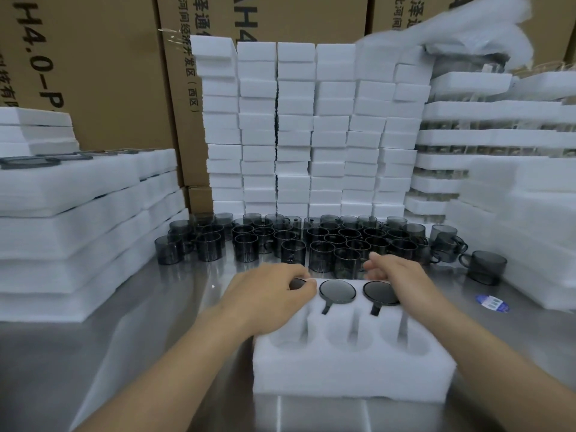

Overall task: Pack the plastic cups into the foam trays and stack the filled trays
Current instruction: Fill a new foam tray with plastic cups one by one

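A white foam tray (352, 369) with six round pockets lies on the steel table in front of me. Its far row holds dark smoky cups: one in the middle pocket (337, 290), one on the right (381, 293), and one on the left (296, 283) mostly hidden. My left hand (268, 294) rests over that left cup with its fingertips curled on the rim. My right hand (396, 272) hovers at the tray's far right corner, fingers loosely spread, holding nothing. The near three pockets are empty. Several loose cups (318, 241) stand behind the tray.
Tall stacks of empty foam trays (296, 126) form a wall behind the cups. Filled trays are stacked at left (78, 213) and at right (498, 138). A lone cup (486, 266) and a blue sticker (492, 303) sit at the right. Cardboard boxes stand at the back.
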The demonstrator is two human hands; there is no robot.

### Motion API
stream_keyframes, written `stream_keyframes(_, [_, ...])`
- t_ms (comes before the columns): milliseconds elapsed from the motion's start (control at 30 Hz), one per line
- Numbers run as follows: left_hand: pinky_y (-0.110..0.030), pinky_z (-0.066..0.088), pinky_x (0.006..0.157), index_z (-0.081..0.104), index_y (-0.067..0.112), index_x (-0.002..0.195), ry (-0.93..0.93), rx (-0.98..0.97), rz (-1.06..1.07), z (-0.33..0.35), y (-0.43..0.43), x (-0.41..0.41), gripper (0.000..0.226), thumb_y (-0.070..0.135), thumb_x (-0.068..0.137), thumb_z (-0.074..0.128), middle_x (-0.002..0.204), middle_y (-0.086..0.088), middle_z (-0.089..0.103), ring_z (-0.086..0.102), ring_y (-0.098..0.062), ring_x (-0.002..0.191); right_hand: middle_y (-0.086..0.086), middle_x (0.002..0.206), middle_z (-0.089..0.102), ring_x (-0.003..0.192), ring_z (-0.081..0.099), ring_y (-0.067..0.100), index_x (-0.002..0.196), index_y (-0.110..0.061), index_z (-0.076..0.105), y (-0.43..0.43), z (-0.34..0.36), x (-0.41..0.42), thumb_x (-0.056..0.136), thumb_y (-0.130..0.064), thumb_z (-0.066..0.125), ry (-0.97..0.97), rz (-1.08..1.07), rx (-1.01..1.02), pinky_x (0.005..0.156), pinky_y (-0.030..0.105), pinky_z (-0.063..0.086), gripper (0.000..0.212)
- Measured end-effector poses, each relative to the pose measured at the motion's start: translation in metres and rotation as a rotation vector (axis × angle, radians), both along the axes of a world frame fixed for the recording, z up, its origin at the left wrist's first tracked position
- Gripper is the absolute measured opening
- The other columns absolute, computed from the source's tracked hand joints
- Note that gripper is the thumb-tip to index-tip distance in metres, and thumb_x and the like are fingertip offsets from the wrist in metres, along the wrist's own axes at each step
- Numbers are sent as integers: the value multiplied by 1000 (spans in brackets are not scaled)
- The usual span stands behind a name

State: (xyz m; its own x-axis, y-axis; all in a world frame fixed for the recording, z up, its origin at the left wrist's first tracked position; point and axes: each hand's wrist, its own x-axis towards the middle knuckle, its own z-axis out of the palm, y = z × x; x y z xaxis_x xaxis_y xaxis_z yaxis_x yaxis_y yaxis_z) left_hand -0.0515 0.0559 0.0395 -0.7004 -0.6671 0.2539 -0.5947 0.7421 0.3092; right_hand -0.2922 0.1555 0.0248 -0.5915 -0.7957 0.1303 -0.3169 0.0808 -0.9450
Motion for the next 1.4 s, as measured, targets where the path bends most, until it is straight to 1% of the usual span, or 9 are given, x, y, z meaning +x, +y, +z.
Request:
stream_keyframes(233, [-31,43,67,67,39,91,24,11,80,-1,-11,4,41,74,87,45,82,17,71,64,-5,82,10,95,81,78,77,14,104,-11,79,-4,-4,-6,106,-53,49,-216,117,-106,62,17,55,52])
stream_keyframes(400, [-32,47,86,71,27,81,308,416,-17,-12,-37,5,49,65,103,51,87,14,69,64,-11,89,-7,80,75,85,71,16,93,-39,71,3,-27,-32,107,-30,58,340,-126,-51,77,32,51,21])
stream_keyframes(467, [-39,46,93,75,15,82,453,490,10,-21,-48,9,55,58,107,51,87,9,72,65,-12,91,-3,82,70,86,67,21,110,-50,65,-1,-33,-36,102,-17,64,448,-65,48,83,35,53,34])
stream_keyframes(633, [-37,48,93,79,21,77,624,443,89,-34,-56,3,51,60,95,52,79,18,76,68,-5,93,23,137,58,132,54,41,160,-14,39,-40,-25,-46,111,-28,55,185,141,202,121,52,37,54])
stream_keyframes(767, [-33,45,78,79,22,70,732,475,105,-35,-62,2,51,43,109,55,51,12,54,51,-3,54,-17,127,58,117,46,19,150,-76,6,-16,-29,-40,101,-44,51,685,132,347,95,37,35,75])
stream_keyframes(867, [-35,48,77,78,19,67,844,543,163,-36,-66,4,53,38,110,55,47,1,48,47,-11,46,-21,127,53,106,41,17,149,-75,-12,-13,-33,-39,98,-38,53,865,129,399,85,32,32,91])
stream_keyframes(1033, [-36,51,83,77,19,66,891,569,184,-38,-72,2,54,37,110,54,48,0,49,47,-10,45,-23,122,53,103,41,15,151,-72,6,-14,-37,-41,94,-33,56,823,80,323,80,33,36,85])
stream_keyframes(1167, [-37,52,86,78,17,68,895,561,171,-41,-74,2,53,37,110,54,48,1,50,47,-10,46,-7,102,62,107,62,31,123,-41,50,-33,-34,-39,93,-36,64,474,-12,212,90,46,52,35])
stream_keyframes(1400, [-34,51,83,78,21,66,888,560,163,-42,-76,2,52,38,110,54,48,1,53,49,-10,46,-20,101,44,101,45,12,105,-53,46,-10,-44,-40,90,-66,64,821,-72,82,76,39,52,27])
